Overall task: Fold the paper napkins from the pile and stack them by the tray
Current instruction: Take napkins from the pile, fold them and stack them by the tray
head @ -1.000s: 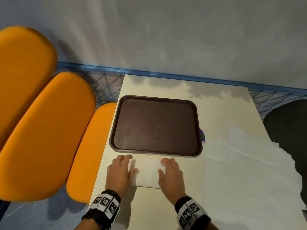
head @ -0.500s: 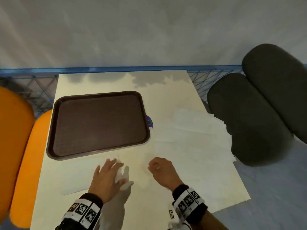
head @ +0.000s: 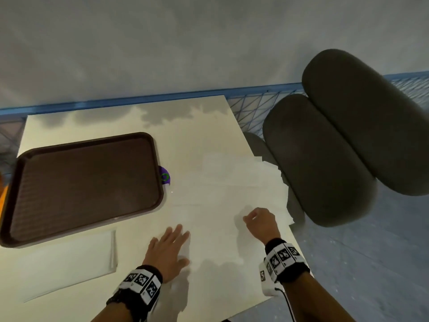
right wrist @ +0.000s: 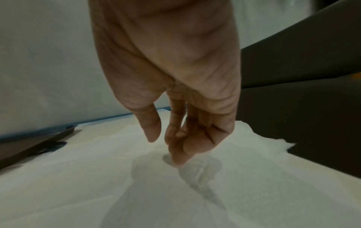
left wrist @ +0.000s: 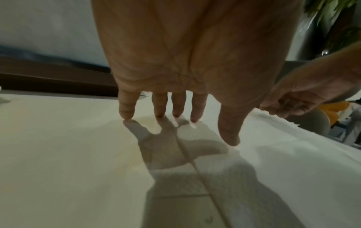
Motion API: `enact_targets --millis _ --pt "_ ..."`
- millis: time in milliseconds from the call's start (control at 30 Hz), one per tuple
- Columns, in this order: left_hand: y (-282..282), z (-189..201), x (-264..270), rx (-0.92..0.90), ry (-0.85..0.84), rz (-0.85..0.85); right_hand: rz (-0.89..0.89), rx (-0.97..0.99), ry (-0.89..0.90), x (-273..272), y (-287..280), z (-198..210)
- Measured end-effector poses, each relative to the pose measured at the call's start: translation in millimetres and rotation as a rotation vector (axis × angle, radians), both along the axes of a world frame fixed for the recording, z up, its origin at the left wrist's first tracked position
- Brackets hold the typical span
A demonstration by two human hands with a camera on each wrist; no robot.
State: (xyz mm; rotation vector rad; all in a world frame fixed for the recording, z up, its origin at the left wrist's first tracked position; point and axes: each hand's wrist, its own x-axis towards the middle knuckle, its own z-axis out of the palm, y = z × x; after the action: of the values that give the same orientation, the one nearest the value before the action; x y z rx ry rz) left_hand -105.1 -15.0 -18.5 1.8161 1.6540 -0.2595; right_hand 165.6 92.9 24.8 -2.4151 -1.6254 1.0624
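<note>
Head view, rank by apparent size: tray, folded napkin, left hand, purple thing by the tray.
1. tray
2. folded napkin
3. left hand, though it is nearer the camera, so it may look bigger than it is
4. purple thing, mostly hidden behind the tray edge

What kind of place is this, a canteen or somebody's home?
Probably a cafeteria or café seating corner, though that is a guess. A brown plastic serving tray lies on a pale rectangular table, loose white paper napkins are spread beside it, and a dark grey padded seat stands alongside.
</note>
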Motion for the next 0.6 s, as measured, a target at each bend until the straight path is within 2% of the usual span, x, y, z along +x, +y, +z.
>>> enact_targets --millis 100,133,267,400,500,600 --pt "-7.9 -4.9 2.2 0.080 0.010 0.039 0.164 -0.126 0.003 -9.2 -7.2 -12.0" --pt "-9.2 -5.6 4.2 0.123 0.009 0.062 0.171 -0.142 0.013 -12.8 -14.3 -16.6" --pt "-8.6 -6.8 11.7 0.181 0.027 0.158 0.117 -0.074 0.011 -23.3 -34.3 -28.1" --pt "-8.4 -7.4 14.0 0.295 0.118 0.184 0.064 -0.036 0.131 -22.0 -36.0 -28.5" --pt "-4.4 0.5 16.0 0.303 0.096 0.171 0.066 0.021 0.223 -17.1 -36.4 -20.8" --pt "-6.9 2.5 15.5 0.316 -0.008 0.175 0.005 0.031 0.400 -19.1 -36.1 -8.1"
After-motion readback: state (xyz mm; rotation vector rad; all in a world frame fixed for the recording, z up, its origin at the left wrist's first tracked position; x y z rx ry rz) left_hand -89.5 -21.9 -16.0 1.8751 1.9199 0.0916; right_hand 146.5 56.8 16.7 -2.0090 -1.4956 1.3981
